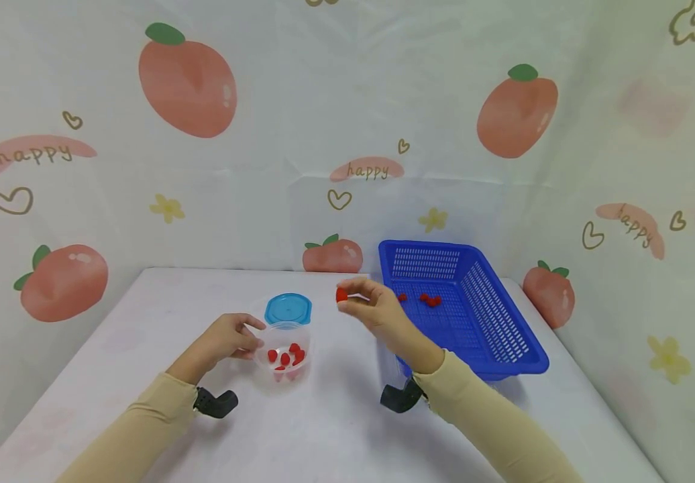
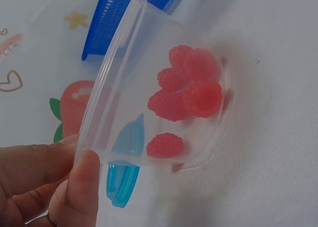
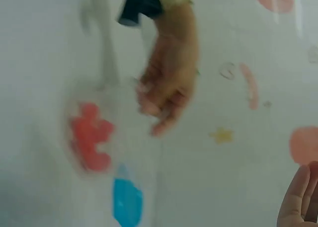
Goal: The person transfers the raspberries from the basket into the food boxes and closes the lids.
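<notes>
My left hand (image 1: 229, 337) pinches the rim of a clear plastic tub (image 2: 131, 73) between thumb and fingers. Inside the tub lie several red raspberries (image 2: 168, 105), resting toward its bottom. In the head view my right hand (image 1: 384, 318) is raised between the tub and a blue basket (image 1: 495, 302). Its thumb and fingertips pinch one raspberry (image 1: 341, 295). Only part of the right hand (image 3: 295, 199) shows at the lower right of its own wrist view, which is blurred. More raspberries (image 1: 431, 302) lie on the basket floor; the right hand partly covers that area.
A blue lid (image 1: 288, 308) lies on the white tabletop (image 1: 335, 416) just behind the tub. The basket stands at the table's right side, its walls high and slotted. Behind the table hangs a fruit-printed cloth (image 1: 251, 201).
</notes>
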A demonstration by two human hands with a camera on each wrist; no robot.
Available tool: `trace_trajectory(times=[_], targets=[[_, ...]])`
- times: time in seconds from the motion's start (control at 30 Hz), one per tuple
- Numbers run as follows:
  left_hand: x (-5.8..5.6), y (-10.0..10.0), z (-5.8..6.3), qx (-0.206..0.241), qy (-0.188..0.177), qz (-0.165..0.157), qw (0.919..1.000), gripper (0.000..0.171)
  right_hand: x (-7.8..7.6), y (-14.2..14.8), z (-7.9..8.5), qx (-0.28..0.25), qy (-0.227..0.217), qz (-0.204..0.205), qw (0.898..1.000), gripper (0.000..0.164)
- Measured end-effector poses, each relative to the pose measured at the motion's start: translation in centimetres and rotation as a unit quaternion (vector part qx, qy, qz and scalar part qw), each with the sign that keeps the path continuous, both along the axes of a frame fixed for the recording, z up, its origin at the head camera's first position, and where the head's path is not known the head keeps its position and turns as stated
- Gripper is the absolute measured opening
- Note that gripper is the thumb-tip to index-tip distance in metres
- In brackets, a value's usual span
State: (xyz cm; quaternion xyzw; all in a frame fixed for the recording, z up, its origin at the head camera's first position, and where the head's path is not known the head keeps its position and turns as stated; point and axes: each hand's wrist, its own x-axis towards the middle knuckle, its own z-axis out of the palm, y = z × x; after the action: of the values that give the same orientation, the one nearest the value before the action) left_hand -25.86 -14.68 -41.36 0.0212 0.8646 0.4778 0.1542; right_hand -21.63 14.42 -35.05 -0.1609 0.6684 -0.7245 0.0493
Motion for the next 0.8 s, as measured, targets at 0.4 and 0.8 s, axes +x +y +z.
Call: trace_trajectory(times=[0.4,0.8], targets=[[-0.2,0.0,-0.1,0.003,0.003,0.001,1.0000,0.041,-0.2,-3.8,-5.9,0.117,-0.039,0.026,0.992,0.031],[0.0,-0.1,-0.1,0.011,0.007,-0.009,0.9999,0.040,-1.1,-4.2,-7.6,0.151,-0.059,0.008,0.987,0.030]])
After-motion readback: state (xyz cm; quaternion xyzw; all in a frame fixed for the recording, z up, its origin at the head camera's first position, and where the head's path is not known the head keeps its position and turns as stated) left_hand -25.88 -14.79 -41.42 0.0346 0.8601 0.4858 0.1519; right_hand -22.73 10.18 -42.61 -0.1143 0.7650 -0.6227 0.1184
